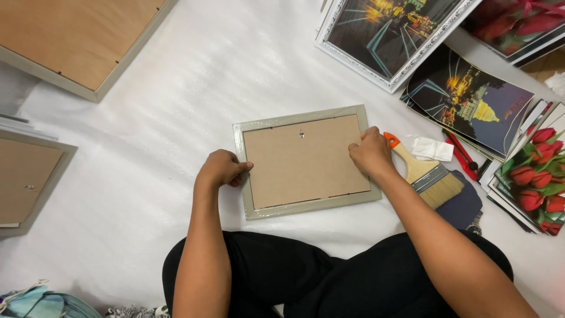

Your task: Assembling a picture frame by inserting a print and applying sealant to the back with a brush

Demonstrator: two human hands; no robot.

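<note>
A small grey picture frame lies face down on the white sheet, its brown backing board up and a small metal hanger near the top. My left hand grips the frame's left edge, thumb on the backing. My right hand presses its fingertips on the right edge of the backing board, where it meets the frame.
A wide paintbrush with an orange tip lies just right of the frame, beside a red cutter and white folded paper. Night-city prints, a white ornate frame and tulip prints fill the right. Other face-down frames lie at left.
</note>
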